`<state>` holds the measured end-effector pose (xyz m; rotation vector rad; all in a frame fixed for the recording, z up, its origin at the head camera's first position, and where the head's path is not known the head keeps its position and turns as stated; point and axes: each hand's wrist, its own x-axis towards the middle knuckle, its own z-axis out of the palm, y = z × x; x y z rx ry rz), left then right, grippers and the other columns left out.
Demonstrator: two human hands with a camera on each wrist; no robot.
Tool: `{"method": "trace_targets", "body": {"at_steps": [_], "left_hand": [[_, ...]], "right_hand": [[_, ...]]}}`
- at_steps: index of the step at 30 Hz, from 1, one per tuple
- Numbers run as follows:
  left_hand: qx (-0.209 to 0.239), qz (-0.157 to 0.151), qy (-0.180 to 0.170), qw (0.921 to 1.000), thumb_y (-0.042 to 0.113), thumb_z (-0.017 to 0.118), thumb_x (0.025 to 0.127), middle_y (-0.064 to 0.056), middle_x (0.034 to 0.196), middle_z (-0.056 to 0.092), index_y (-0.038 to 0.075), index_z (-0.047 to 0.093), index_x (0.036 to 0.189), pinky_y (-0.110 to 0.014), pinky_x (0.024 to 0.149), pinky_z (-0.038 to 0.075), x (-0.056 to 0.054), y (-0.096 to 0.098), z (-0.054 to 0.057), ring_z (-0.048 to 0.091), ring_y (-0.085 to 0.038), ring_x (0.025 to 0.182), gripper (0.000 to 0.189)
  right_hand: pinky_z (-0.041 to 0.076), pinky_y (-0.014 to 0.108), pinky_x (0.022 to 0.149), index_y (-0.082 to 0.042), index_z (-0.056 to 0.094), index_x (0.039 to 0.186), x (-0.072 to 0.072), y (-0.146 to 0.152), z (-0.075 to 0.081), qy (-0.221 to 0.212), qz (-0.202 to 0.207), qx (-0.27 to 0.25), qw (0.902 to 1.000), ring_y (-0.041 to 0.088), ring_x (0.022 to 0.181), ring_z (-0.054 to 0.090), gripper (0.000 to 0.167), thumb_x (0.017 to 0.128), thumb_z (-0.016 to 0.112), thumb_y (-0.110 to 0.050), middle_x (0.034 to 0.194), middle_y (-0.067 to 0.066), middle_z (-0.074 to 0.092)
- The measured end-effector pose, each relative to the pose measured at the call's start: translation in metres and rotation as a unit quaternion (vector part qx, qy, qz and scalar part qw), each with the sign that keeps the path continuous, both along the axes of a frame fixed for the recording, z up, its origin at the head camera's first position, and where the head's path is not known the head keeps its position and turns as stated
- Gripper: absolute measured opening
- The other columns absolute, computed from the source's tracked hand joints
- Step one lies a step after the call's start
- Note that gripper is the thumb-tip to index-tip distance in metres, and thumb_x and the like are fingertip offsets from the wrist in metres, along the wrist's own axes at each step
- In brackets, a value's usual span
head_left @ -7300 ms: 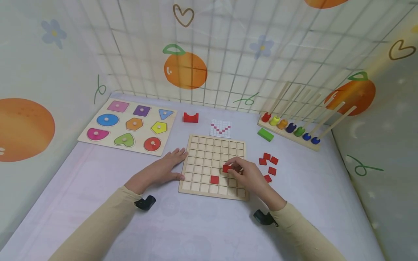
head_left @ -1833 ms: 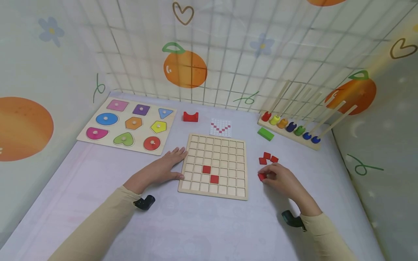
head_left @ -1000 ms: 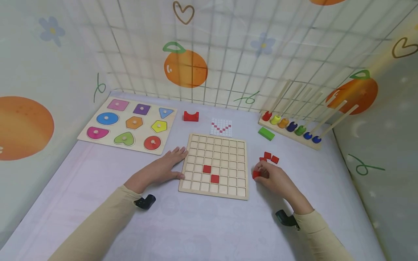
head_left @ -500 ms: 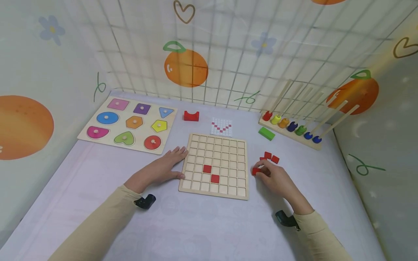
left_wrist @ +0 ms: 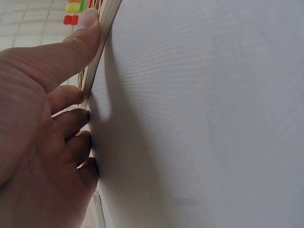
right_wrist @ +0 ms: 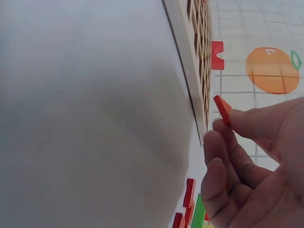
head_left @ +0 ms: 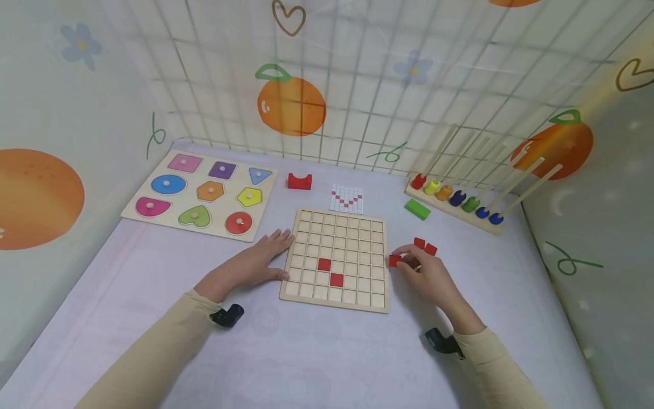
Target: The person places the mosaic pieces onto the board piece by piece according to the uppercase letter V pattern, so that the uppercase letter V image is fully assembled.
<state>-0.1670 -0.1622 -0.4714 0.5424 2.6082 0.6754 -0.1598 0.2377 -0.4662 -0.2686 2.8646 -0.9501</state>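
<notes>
A square wooden grid board (head_left: 352,244) lies mid-table, with two red square tiles in its cells; the upper-left red tile (head_left: 324,264) and the lower-right red tile (head_left: 336,280) sit diagonally. At the board's left edge rests my left hand (head_left: 255,262), fingers extended and thumb apart, touching the rim. My right hand (head_left: 426,275), just right of the board, pinches another red tile (head_left: 395,261) between thumb and fingertips; the right wrist view shows this held tile (right_wrist: 222,110) tilted and raised above the table. Beyond that hand lie loose red tiles (head_left: 419,243), some possibly hidden by it.
A pattern card (head_left: 346,199) with red squares in a V lies behind the board. Nearby are a red notched block (head_left: 299,182) and a green block (head_left: 417,209). A knobbed shape puzzle (head_left: 230,207) lies left; a pegged bead stand (head_left: 455,211) stands back right.
A second red tile now sits in the board, up-left of the first. My right hand went to the loose tiles, took another and moved back left toward the board. My left hand stayed put.
</notes>
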Motion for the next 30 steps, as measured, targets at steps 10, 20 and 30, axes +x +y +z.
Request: {"method": "trace_targets", "body": {"at_steps": [10,20,30], "left_hand": [[0.001,-0.004,0.001,1.0000,0.040,0.078,0.089,-0.006,0.170,0.014,0.016,0.023,0.163,-0.047,0.127,0.011,-0.002,0.000,-0.001,0.005,-0.029,0.157,0.095],[-0.003,-0.008,0.003,1.0000,0.040,0.078,0.089,-0.006,0.170,0.014,0.015,0.022,0.163,-0.046,0.127,0.010,-0.002,0.000,-0.002,0.004,-0.029,0.157,0.096],[-0.005,-0.007,0.001,1.0000,0.040,0.078,0.089,-0.006,0.170,0.014,0.016,0.022,0.163,-0.047,0.127,0.010,-0.002,-0.001,-0.002,0.004,-0.029,0.157,0.096]], "right_hand": [[0.057,0.032,0.074,-0.018,0.066,0.121,-0.004,-0.016,0.002,-0.007,0.000,-0.019,0.9998,0.020,0.085,0.065,0.027,0.096,0.073,-0.021,0.100,0.003,0.072],[0.058,0.031,0.073,-0.017,0.066,0.120,-0.008,-0.039,0.007,0.004,0.019,-0.035,0.9992,0.019,0.086,0.066,0.027,0.095,0.075,-0.021,0.098,0.001,0.073],[0.059,0.030,0.072,-0.019,0.066,0.118,-0.010,-0.065,0.010,-0.003,0.032,-0.040,0.9987,0.019,0.087,0.066,0.026,0.094,0.075,-0.021,0.097,0.000,0.071]]}}
